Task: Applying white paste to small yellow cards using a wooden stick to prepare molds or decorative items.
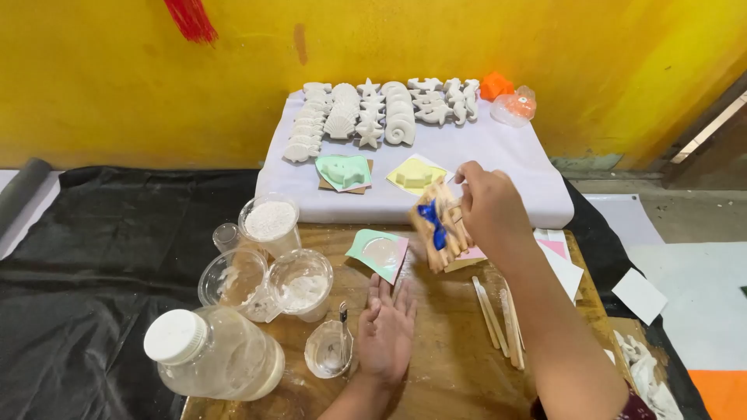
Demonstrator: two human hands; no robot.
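nearest the camera, the left hand [387,330] is laid flat and empty on the wooden surface [451,365]. the right hand [486,204] is closed around a blue mould framed in wooden sticks [440,224], lifted and tilted. judged light and flexible; best gripped by the stick frame.

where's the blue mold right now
In the head view, right of centre: the blue mold sits on a bundle of wooden sticks lifted by the right hand, above the wooden board.
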